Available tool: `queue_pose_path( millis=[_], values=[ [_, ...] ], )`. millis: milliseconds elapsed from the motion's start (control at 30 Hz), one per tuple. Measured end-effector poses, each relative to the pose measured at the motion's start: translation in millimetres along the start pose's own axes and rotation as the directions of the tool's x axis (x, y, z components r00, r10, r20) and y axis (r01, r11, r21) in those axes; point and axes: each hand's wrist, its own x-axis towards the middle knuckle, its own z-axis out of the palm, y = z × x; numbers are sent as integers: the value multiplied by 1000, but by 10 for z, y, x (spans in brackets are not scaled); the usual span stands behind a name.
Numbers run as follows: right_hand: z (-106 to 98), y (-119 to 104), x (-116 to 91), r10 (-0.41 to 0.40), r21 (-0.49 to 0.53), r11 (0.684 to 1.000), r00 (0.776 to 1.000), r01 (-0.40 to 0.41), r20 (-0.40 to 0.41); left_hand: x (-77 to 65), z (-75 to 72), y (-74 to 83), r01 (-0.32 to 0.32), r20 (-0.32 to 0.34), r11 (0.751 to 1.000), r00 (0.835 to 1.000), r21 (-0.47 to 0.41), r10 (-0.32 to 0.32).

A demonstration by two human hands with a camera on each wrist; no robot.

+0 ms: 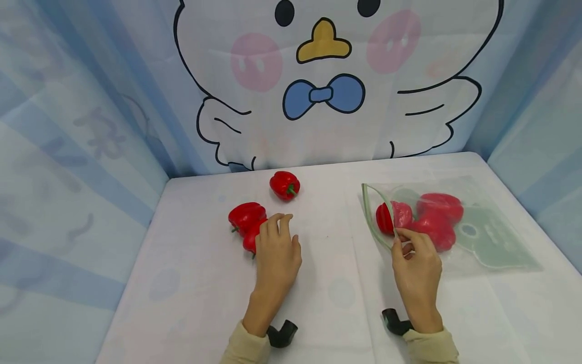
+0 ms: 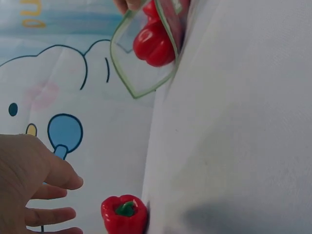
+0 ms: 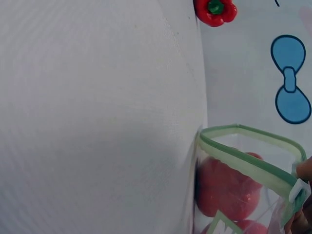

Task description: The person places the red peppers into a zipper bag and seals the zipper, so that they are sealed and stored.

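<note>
My right hand [image 1: 418, 268] pinches the green-edged mouth of a clear zip bag [image 1: 493, 240] between thumb and fingers. The bag lies on its side with its mouth gaping to the left, and red bell peppers [image 1: 435, 231] are inside it. One red bell pepper [image 1: 385, 218] lies just within the opening. My left hand [image 1: 277, 253], fingers loosely bent and spread, is over the right side of a red bell pepper [image 1: 250, 241] and partly hides it. Another bell pepper [image 1: 245, 216] touches that one from behind. A single bell pepper [image 1: 285, 185] sits farther back.
A white cloth covers the table [image 1: 327, 313]. Behind it hangs a curtain [image 1: 325, 136] with a cartoon figure, and blue-white curtains [image 1: 82, 202] close off both sides. Black wrist devices [image 1: 283, 334] show at both sleeves.
</note>
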Motion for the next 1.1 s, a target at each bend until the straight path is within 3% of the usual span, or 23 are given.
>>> queue_pose_path(
  millis=[367, 633, 800, 1100],
  values=[
    [-7, 4, 5, 4, -6, 1000, 1000, -4, -4, 12, -118, -138, 52, -40, 999, 998, 14, -51],
    [-10, 3, 10, -9, 7, 1000, 1000, 9, -6, -30, -190, -208, 137, 26, 980, 989, 147, -142],
    [-12, 6, 10, -14, 14, 1000, 1000, 14, -9, -61, -182, -239, 173, 50, 973, 982, 151, -183],
    [-10, 2, 4, -9, 16, 1000, 1000, 10, -3, -102, -156, -270, 182, 84, 970, 977, 160, -197]
  ],
)
